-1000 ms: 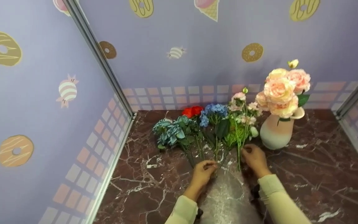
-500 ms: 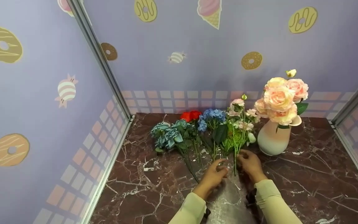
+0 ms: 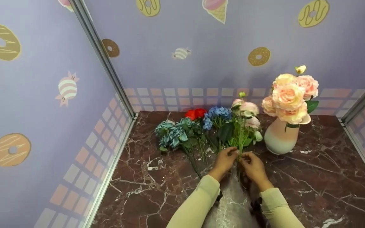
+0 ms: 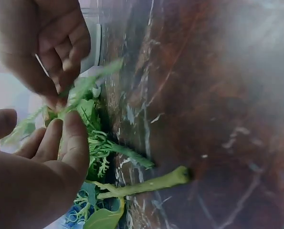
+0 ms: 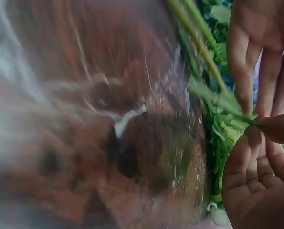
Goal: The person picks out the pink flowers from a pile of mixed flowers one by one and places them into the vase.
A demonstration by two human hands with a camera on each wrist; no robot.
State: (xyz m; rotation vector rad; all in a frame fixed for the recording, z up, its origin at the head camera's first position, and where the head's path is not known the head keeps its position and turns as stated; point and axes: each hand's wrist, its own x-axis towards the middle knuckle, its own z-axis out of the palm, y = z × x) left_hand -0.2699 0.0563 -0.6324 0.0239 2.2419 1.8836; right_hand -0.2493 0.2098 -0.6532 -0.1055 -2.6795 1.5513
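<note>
A pink artificial flower (image 3: 249, 109) with a pale green stem (image 3: 240, 137) is held up at the back centre of the table. My right hand (image 3: 252, 166) pinches its stem between thumb and finger, as the right wrist view shows. From the other side my left hand (image 3: 225, 162) has its curled fingertips on the same stem, close to the right fingertips; its thumb contact is partly hidden. Left of the hands lie blue hydrangeas (image 3: 218, 115), red flowers (image 3: 196, 113) and teal flowers (image 3: 171, 134). Loose green foliage (image 4: 96, 148) lies under the hands in the left wrist view.
A pink-and-white vase (image 3: 281, 137) with a handle stands at the right, holding several peach-pink roses (image 3: 288, 96). The dark red marbled table (image 3: 150, 186) runs back to a purple wall (image 3: 144, 63), with another wall (image 3: 27, 104) at the left.
My left hand has moved right and away from me to the pink flower's stem, meeting my right hand. The right hand has drawn slightly left, and the pink blooms have shifted and turned.
</note>
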